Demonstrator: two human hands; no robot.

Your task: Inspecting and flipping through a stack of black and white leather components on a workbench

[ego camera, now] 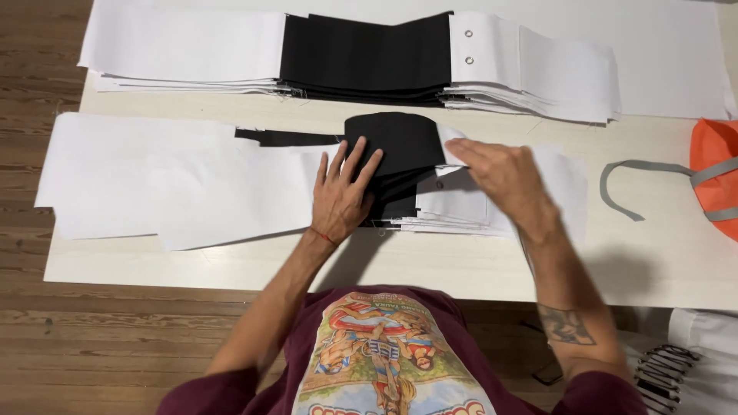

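left hand (344, 192) lies flat, fingers spread, on soft, light black fabric (400, 150) as right hand (500, 173) pinches its limp white edge (450, 142), likely the best hold.

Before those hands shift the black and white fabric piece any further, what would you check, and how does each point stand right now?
1. Left hand flat on the black fabric, fingers spread: ok.
2. Right hand gripping the white flap: it touches the flap's edge, but a firm pinch cannot be told.
3. Near stack edges aligned: not ok, layers fan out on the right.
4. Far stack apart from the working piece: ok.
5. Orange item with grey strap away from both hands: ok.
6. Table bare in front of the stack: ok.
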